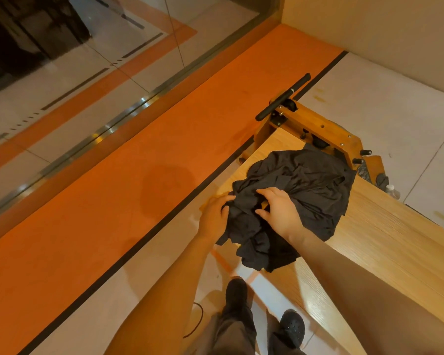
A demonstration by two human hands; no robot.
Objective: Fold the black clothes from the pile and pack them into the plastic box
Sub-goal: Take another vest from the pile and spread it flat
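Note:
A crumpled pile of black clothes (303,190) lies on the near left corner of a light wooden table (385,239), with part of it hanging over the table's edge. My left hand (213,219) grips the pile's left side, fingers curled into the cloth. On top of the pile my right hand (280,208) has its fingers dug into the folds and holds the fabric. No plastic box is in view.
A wooden machine (315,126) with a black handle bar (282,97) stands on the floor beyond the table. An orange floor strip (139,175) runs along a glass wall at the left. My two black shoes (264,313) stand by the table's edge.

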